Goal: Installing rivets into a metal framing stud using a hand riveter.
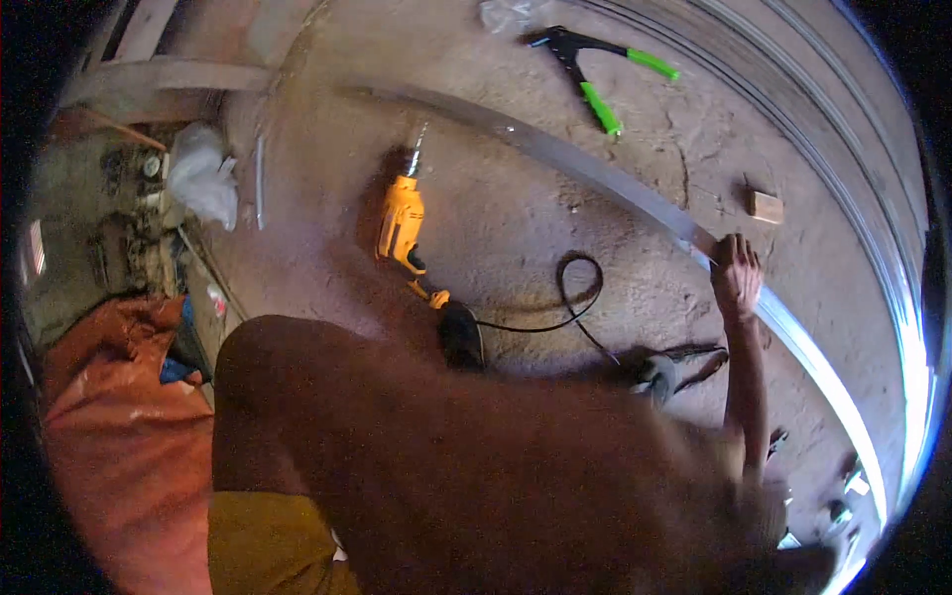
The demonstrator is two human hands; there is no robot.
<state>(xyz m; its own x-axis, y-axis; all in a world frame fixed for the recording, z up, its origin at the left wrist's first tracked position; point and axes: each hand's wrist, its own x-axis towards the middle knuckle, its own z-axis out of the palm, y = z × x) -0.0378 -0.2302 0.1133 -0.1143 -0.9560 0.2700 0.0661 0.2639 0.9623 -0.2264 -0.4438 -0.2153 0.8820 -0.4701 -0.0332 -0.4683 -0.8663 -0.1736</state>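
My right hand (pixel 737 278) is closed over a long silver metal strip (pixel 617 183), which runs diagonally across the dusty floor from the upper middle to the lower right. My left hand is out of view. An orange power drill (pixel 402 218) with a long bit lies left of the strip, just beyond my dark shoe (pixel 461 337), with its black cord looped beside it. A small wooden block (pixel 766 206) lies right of the strip, above my hand. A hand riveter (pixel 600 99) with green handles lies higher up.
Several long metal profiles (pixel 843 129) run along the right edge. Crumpled clear plastic (pixel 198 174) and clutter lie at the left, above an orange sheet (pixel 109 426). A dark tool (pixel 694 372), partly hidden, is near my right forearm. Wooden boards (pixel 169 74) lie at the upper left.
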